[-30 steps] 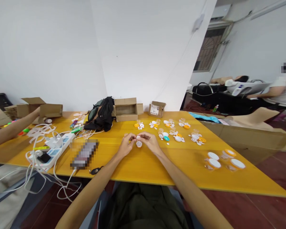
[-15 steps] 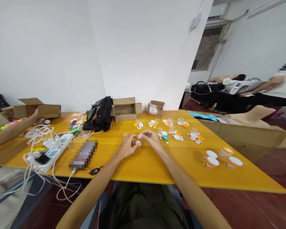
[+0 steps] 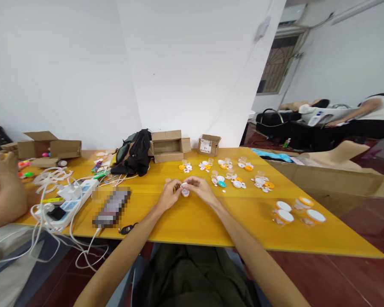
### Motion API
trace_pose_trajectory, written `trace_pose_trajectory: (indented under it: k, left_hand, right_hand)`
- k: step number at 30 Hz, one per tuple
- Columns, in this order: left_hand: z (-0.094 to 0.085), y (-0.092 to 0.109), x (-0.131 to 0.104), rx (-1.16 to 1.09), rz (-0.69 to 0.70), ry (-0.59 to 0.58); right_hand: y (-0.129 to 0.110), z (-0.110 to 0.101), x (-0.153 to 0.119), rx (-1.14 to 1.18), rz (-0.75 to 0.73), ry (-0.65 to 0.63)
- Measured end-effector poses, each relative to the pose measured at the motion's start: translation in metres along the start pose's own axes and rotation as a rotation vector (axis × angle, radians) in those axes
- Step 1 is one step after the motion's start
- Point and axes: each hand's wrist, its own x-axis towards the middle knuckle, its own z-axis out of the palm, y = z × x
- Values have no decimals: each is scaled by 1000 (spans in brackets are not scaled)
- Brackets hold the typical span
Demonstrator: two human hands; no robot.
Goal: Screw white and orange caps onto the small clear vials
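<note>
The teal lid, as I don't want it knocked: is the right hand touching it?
Apart. The head view shows a strip of yellow tabletop between the right hand and the teal lid.

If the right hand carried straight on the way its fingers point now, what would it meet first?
The right hand would probably meet the left hand first, just past the small white piece between them, though depth there is unclear.

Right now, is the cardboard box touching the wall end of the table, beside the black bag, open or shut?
Open: the box's flaps stand spread, and its inside shows between them.
</note>
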Motion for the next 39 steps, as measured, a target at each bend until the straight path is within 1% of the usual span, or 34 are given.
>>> trace_pose_trajectory:
  k: [5,12,20,25,33,39]
  left_hand:
    - [0,2,0,29,18,-9]
    - [0,5,-2,73,40,-5]
    - [1,6,-3,65,54,14]
    - [1,6,-3,54,61,13]
    - [0,6,-3,94,24,-32]
    - [-1,8,-8,201,1,-113]
  right_hand:
    - [1,2,-1,-19,-44,36]
    - [-3,3,-4,-61,-84,34]
    - [3,2,-3,-19,-70,49]
    - [3,0,-3,-32,-51,41]
    - [5,0,-2,-47,-58,56]
    - [8,-3,1,-46,-33,133]
